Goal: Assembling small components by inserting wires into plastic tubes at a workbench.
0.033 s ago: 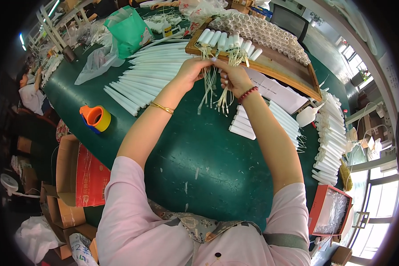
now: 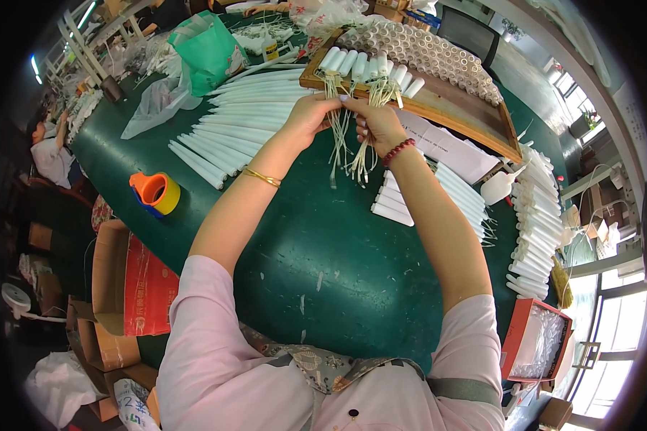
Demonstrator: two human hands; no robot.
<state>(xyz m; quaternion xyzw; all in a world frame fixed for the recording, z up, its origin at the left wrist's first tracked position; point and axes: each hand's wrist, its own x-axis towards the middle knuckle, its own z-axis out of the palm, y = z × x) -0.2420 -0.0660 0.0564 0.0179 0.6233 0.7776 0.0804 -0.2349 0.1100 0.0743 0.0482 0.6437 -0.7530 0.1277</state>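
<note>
At the near edge of a wooden tray [image 2: 474, 128], my left hand [image 2: 315, 116] and right hand [image 2: 382, 126] meet with their thumb tips almost touching. Both are closed on thin white wires [image 2: 359, 164], whose loose ends dangle below my fingers over the green table. Exactly which strands each hand pinches is hidden. Just beyond my hands, several short white tubes [image 2: 358, 66] lie on the tray, wires trailing from them over its front edge. Long white tubes [image 2: 230, 136] are fanned out beside my left hand. More white tubes [image 2: 392, 200] lie under my right forearm.
Many clear tubes [image 2: 424, 47] are stacked on the tray's far side. A tape dispenser [image 2: 167, 195] sits on the left, near a green bag [image 2: 205, 54]. On the right are a white squeeze bottle [image 2: 497, 188], piled white tubes [image 2: 538, 230] and a red box [image 2: 528, 341].
My hands have shifted very slightly, the right one a little to the left. The dangling wire ends have swung and sit closer together.
</note>
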